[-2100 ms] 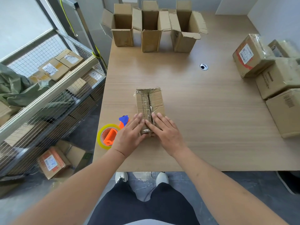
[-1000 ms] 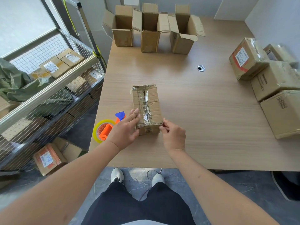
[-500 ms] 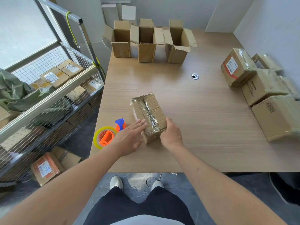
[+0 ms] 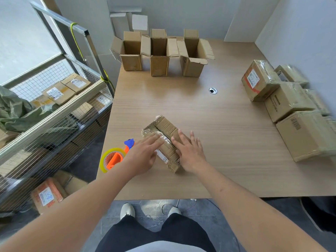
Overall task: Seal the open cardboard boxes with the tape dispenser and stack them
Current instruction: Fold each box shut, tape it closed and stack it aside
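A small taped cardboard box (image 4: pixel 164 129) lies at the table's near left, turned at an angle. My left hand (image 4: pixel 143 155) rests flat on its left side with fingers straight. On the box's right side my right hand (image 4: pixel 190 150) presses with spread fingers. An orange and blue tape dispenser (image 4: pixel 116 157) with a yellow roll lies on the table just left of my left hand. Three open cardboard boxes (image 4: pixel 159 53) stand in a row at the far edge, flaps up.
Several sealed boxes (image 4: pixel 291 110) are grouped along the table's right side near the wall. A metal wire rack (image 4: pixel 54 113) holding parcels stands to the left. A cable hole (image 4: pixel 212 90) sits mid-table. The wooden table (image 4: pixel 227 142) ends just before my feet.
The box has been rotated so its far end points left. My right hand moved from gripping the near end to lying flat on top; my left hand stayed on the left side.
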Available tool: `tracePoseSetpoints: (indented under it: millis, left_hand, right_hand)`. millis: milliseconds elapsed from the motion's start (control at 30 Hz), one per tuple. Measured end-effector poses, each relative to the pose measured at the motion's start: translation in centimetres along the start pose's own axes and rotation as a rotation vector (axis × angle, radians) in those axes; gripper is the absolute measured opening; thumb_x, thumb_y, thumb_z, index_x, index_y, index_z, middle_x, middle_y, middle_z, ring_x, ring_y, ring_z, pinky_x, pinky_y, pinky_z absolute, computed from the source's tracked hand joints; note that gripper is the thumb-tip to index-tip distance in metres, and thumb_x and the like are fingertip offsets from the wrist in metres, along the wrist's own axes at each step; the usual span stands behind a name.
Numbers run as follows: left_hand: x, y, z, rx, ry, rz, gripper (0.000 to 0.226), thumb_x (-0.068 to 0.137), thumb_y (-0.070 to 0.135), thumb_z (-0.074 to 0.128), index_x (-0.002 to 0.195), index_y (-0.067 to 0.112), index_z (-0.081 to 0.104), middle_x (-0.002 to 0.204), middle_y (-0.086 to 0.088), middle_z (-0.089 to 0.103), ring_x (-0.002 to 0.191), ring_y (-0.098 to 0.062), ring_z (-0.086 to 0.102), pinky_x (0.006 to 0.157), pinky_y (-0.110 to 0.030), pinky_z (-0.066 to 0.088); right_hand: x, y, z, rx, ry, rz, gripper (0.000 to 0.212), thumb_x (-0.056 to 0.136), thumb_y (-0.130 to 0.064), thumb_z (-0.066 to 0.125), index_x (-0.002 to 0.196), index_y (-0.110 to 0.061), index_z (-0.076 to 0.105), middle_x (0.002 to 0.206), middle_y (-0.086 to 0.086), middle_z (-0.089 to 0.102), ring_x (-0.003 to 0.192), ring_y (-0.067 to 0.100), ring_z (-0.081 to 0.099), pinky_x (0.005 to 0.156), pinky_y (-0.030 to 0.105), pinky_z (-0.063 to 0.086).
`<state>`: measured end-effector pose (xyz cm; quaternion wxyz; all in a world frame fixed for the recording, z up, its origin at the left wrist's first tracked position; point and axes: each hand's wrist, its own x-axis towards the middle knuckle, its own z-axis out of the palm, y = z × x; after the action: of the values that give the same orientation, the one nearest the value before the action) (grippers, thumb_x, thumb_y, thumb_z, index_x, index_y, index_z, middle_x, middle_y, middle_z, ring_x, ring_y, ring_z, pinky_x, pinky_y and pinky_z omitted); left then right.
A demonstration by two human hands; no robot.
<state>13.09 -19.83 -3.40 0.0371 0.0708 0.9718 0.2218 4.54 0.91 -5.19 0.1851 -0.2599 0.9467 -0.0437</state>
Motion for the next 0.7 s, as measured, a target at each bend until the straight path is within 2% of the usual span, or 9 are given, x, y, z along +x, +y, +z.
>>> tracePoseSetpoints:
  millis: [67,133,200,267,367,433,500,600,700]
  left_hand:
    - [0.8,-0.5,-0.1,0.106,-0.085,-0.031,0.064,0.099,0.013,0.049,0.160,0.025,0.032,0.172,0.003,0.011,0.159,-0.020,0.007,0.126,-0.040,0.019]
    - [1.5,-0.7,0.1,0.214,-0.176,-0.052,0.064,0.102,0.020,0.044,0.162,0.027,0.022,0.172,0.003,0.004,0.159,-0.021,0.002,0.128,-0.038,0.009]
    - [1.6,-0.6,0.4,0.289,-0.205,-0.063,0.067,0.101,0.022,0.044,0.163,0.027,0.019,0.172,0.001,0.007,0.158,-0.022,0.005,0.128,-0.039,0.006]
    - [1.3,-0.5,0.5,0.337,-0.161,-0.046,0.067,0.097,0.026,0.050,0.160,0.028,0.028,0.167,-0.002,0.022,0.154,-0.024,0.018,0.126,-0.039,0.015]
    - [1.0,-0.2,0.2,0.349,-0.134,-0.016,0.055,0.095,0.033,0.053,0.148,0.030,0.042,0.140,0.002,0.045,0.132,-0.025,0.042,0.113,-0.038,0.033]
    - [1.1,-0.1,0.0,0.298,-0.118,0.015,0.044,0.098,0.033,0.052,0.141,0.029,0.051,0.125,0.002,0.051,0.118,-0.024,0.050,0.104,-0.036,0.036]
    - [1.4,-0.2,-0.3,0.222,-0.096,0.035,0.042,0.099,0.028,0.055,0.141,0.028,0.057,0.123,0.001,0.055,0.116,-0.026,0.052,0.102,-0.035,0.035]
    - [1.9,-1.0,-0.6,0.131,-0.109,-0.023,0.054,0.098,0.026,0.065,0.150,0.031,0.051,0.155,-0.002,0.040,0.143,-0.029,0.038,0.113,-0.039,0.032]
    - [1.7,-2.3,-0.7,0.089,-0.224,-0.054,0.066,0.096,0.048,0.065,0.156,0.041,0.038,0.172,0.003,0.005,0.159,-0.021,0.000,0.126,-0.041,0.017]
  right_hand:
    - [-0.2,0.2,-0.1,-0.024,0.030,-0.018,0.053,0.108,-0.047,0.029,0.159,-0.045,0.013,0.169,-0.009,-0.017,0.155,0.032,-0.019,0.125,0.050,-0.006]
    - [-0.4,-0.1,-0.1,-0.030,0.021,-0.023,0.073,0.098,-0.072,0.029,0.160,-0.040,0.012,0.169,0.000,-0.018,0.155,0.031,-0.020,0.124,0.052,-0.007]
    - [-0.3,-0.5,0.0,-0.085,0.006,-0.030,0.093,0.088,-0.082,0.041,0.161,-0.035,0.009,0.167,0.009,-0.022,0.154,0.033,-0.020,0.124,0.054,-0.006]
    - [0.0,-0.6,0.1,-0.149,0.039,-0.046,0.091,0.090,-0.071,0.055,0.160,-0.035,0.011,0.164,0.012,-0.024,0.152,0.037,-0.015,0.122,0.055,-0.002]
    - [0.4,-0.1,-0.6,-0.161,0.073,-0.044,0.083,0.091,-0.034,0.070,0.155,-0.044,0.017,0.163,0.010,-0.022,0.151,0.039,-0.006,0.121,0.054,0.005]
    - [0.5,0.4,-1.2,-0.146,0.146,-0.054,0.084,0.083,-0.008,0.072,0.149,-0.045,0.033,0.167,0.010,-0.005,0.148,0.038,0.010,0.120,0.050,0.016]
    - [0.4,0.9,-1.6,-0.102,0.249,-0.086,0.070,0.080,0.001,0.069,0.137,-0.037,0.057,0.162,0.010,0.029,0.137,0.034,0.036,0.113,0.045,0.034]
    - [0.3,1.2,-1.4,0.025,0.294,-0.076,0.055,0.087,0.000,0.060,0.133,-0.030,0.066,0.148,0.005,0.051,0.129,0.029,0.049,0.100,0.043,0.050]
    - [0.7,0.8,-0.6,0.150,0.233,-0.022,0.046,0.100,-0.020,0.048,0.145,-0.031,0.052,0.162,-0.002,0.036,0.151,0.025,0.028,0.105,0.045,0.049]
